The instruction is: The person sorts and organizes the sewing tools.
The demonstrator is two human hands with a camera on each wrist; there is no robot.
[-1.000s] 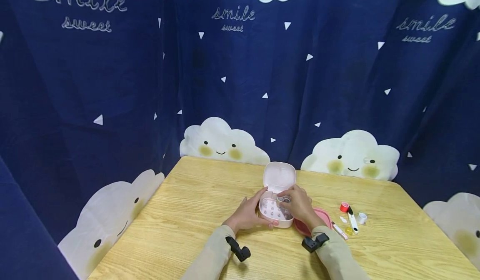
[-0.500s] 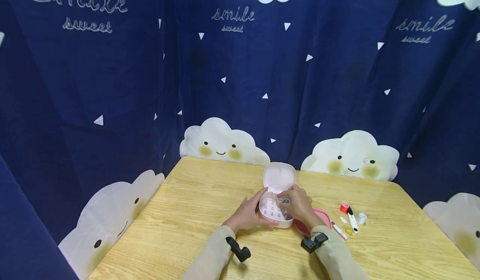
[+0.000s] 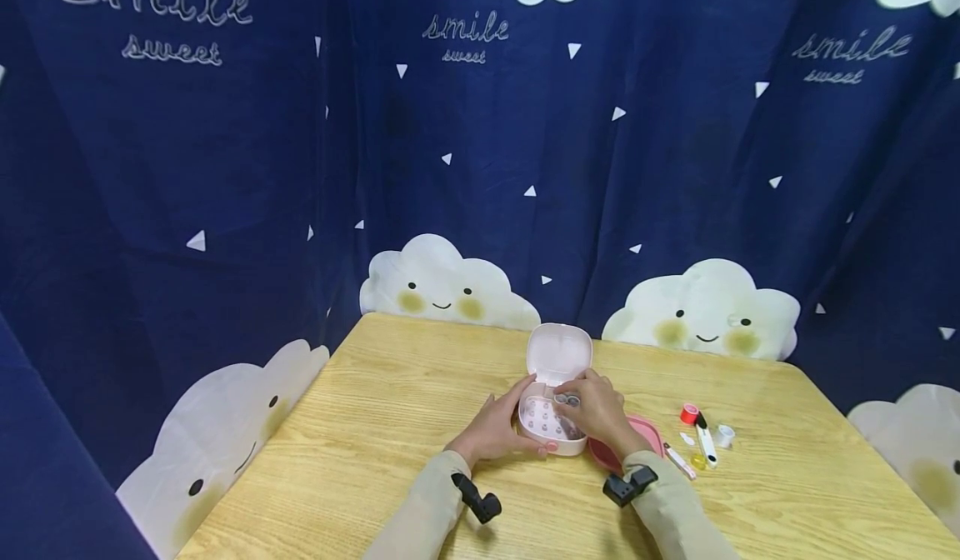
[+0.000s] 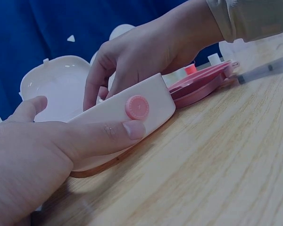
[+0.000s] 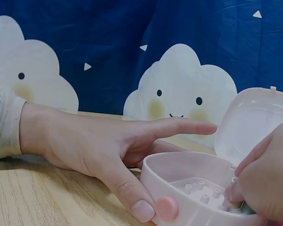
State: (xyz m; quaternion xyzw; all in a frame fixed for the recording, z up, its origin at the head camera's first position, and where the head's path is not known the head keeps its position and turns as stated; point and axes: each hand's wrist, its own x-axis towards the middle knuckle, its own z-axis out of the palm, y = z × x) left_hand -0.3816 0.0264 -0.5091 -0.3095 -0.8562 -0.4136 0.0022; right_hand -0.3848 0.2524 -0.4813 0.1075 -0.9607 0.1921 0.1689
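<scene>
A pale pink sewing box point(image 3: 551, 445) stands on the table, its lid point(image 3: 558, 353) raised. Several small pegs point(image 5: 205, 197) rise from its floor. My left hand point(image 3: 491, 431) grips the box at its left side, thumb beside the round pink button point(image 4: 137, 108) on the front. Inside, near the back right, the fingertips of my right hand point(image 3: 597, 410) pinch a small grey-and-white round piece point(image 3: 573, 399) that looks like a thread spool. Those fingers hide most of it and part of the pegs.
A darker pink tray point(image 3: 651, 431) lies under my right forearm. To its right are a red spool point(image 3: 688, 414), a white spool point(image 3: 724, 437), a yellow spool point(image 3: 698, 462), a black-and-white tool point(image 3: 706, 445) and a slim pinkish-white tool point(image 3: 679, 462). A patterned blue curtain point(image 3: 480, 152) hangs behind the table.
My right fingertips shift very slightly over the round piece inside the box. The left hand, the box and the loose items stay where they were.
</scene>
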